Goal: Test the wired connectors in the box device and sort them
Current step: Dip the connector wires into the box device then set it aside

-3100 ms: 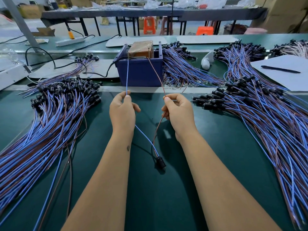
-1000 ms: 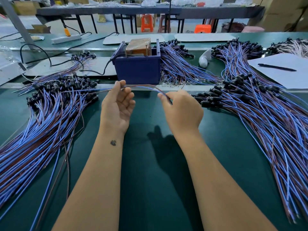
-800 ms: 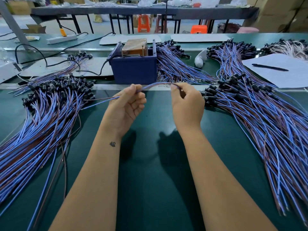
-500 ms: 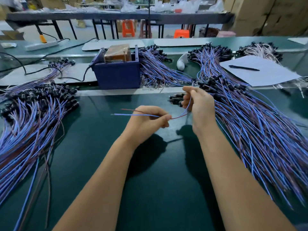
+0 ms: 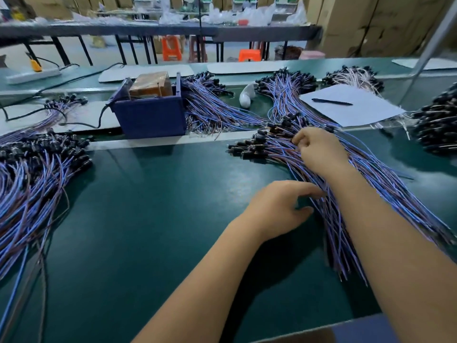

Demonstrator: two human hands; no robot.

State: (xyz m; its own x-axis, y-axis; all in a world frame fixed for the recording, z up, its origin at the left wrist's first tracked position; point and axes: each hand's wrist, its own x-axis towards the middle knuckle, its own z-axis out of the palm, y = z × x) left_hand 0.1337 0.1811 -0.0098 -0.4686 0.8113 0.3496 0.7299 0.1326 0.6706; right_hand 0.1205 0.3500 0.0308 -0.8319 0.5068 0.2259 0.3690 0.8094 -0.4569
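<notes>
The blue box device (image 5: 150, 115), with a brown block inside, stands at the back of the green table (image 5: 160, 219). A big pile of blue and brown wired connectors (image 5: 371, 179) fans across the right side, black plugs toward the box. My right hand (image 5: 319, 151) lies on this pile just behind the plugs, its fingers curled round wires of one wired connector there. My left hand (image 5: 279, 206) reaches to the pile's near edge, fingers relaxed and fingertips touching the wires, thumb apart. Another pile of wired connectors (image 5: 32, 184) lies at the left.
Behind the box lie more wire bundles (image 5: 210, 107), a white sheet with a pen (image 5: 346, 105), a white object (image 5: 247, 96) and a heap of black plugs (image 5: 437, 127) at the far right. A black cable (image 5: 99, 120) runs from the box leftward. A power strip (image 5: 32, 75) sits far left.
Both hands carried the single wired connector from in front of the box rightward onto the right pile. The left hand no longer pinches it, and the view has swung right.
</notes>
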